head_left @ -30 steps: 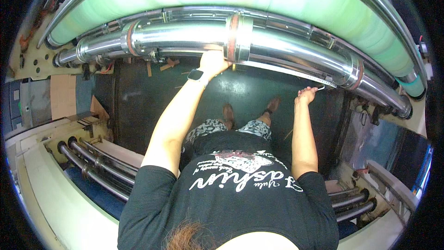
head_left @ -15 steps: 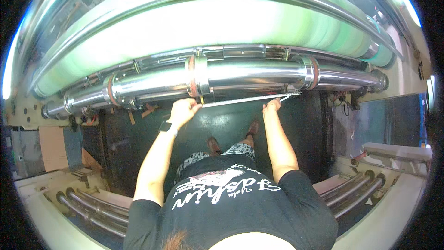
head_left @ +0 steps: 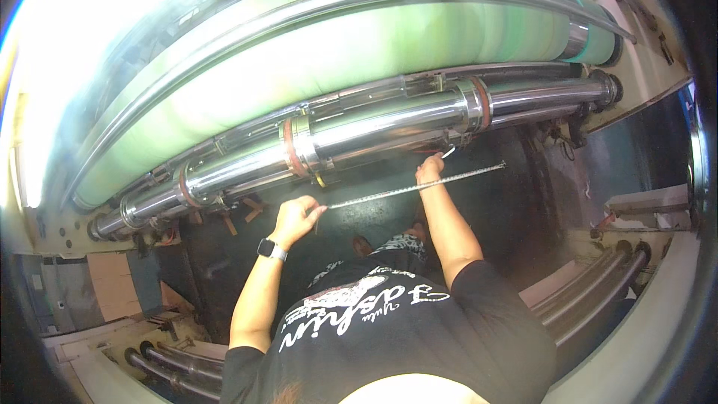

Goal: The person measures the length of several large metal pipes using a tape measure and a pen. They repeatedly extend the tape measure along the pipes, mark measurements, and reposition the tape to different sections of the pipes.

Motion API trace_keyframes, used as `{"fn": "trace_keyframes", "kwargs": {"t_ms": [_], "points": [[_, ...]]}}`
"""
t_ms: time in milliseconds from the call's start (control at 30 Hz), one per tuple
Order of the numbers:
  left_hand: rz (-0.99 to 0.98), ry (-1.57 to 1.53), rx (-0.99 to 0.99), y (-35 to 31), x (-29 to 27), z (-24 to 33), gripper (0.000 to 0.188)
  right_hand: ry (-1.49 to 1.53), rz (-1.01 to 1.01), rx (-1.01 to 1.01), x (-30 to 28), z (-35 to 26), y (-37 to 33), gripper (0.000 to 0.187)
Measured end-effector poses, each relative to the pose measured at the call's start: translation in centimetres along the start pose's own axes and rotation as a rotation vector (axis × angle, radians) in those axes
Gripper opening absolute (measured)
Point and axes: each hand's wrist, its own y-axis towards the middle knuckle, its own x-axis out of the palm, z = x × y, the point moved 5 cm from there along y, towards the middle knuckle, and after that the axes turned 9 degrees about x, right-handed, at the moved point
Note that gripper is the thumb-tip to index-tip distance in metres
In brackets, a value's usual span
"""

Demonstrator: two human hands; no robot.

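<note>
Near frame centre, the left hand [head_left: 297, 220] is gripping a measuring strip [head_left: 381, 195] and the right hand [head_left: 429, 170] is clutching a white object [head_left: 449, 152].

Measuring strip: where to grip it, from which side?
Likely best to pinch the measuring strip at its left end, coming from the left, as the left hand does. It is long, narrow and roughly straight; farther along it crosses close to the right hand.

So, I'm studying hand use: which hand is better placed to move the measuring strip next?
Probably the left hand: it grips the measuring strip, while the right hand holds a small white object.
</note>
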Motion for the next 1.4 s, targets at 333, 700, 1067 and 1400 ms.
{"fn": "trace_keyframes", "kwargs": {"t_ms": [333, 700, 1067, 1400], "points": [[-0.133, -0.084, 0.08, 0.5, 2.4, 2.3, 0.027, 0.054, -0.233, -0.265, -0.9, 0.7, 0.9, 0.042], [-0.048, -0.273, -0.217, 2.1, 8.8, 5.2, 0.037, -0.497, -0.197, -0.798, -11.2, -3.9, 0.1, 0.039], [0.15, 0.188, 0.111, 22.5, 10.7, 20.1, 0.076, -0.685, -0.644, -1.2, -5.6, -26.4, -10.2, 0.037], [-0.037, 0.549, -0.012, 27.5, 12.9, 23.6, 0.105, -0.848, -0.924, -1.082, -4.9, -27.4, -9.7, 0.035]]}}
